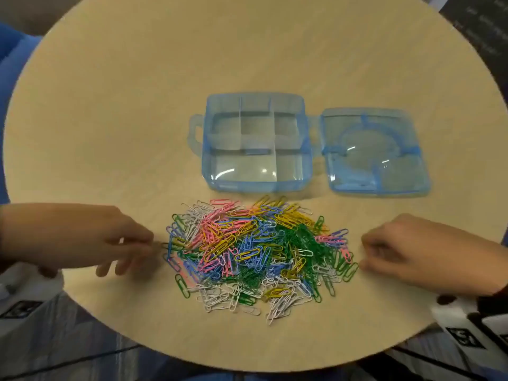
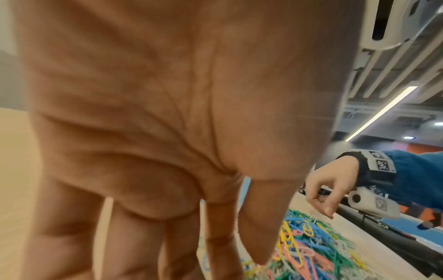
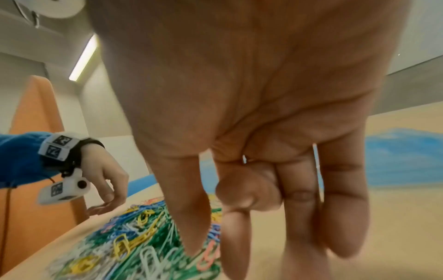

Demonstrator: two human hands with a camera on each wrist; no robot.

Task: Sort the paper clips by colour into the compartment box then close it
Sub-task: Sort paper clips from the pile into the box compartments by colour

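A pile of paper clips (image 1: 255,257) in green, yellow, pink, blue and white lies on the round table, near its front edge. Behind it stands the blue see-through compartment box (image 1: 253,185), open and with its compartments bare. Its lid (image 1: 376,152) lies flat on the table to its right. My left hand (image 1: 145,243) hovers at the pile's left edge with relaxed fingers and holds nothing. My right hand (image 1: 365,254) is at the pile's right edge, fingers loosely curled, nothing in them. The wrist views show each hand (image 2: 239,246) (image 3: 215,236) above the clips (image 2: 311,252) (image 3: 134,244).
The beige table (image 1: 110,105) stretches wide to the left of and behind the box. The box has a handle (image 1: 193,133) on its left side. Blue seating (image 1: 11,50) shows beyond the table's left rim.
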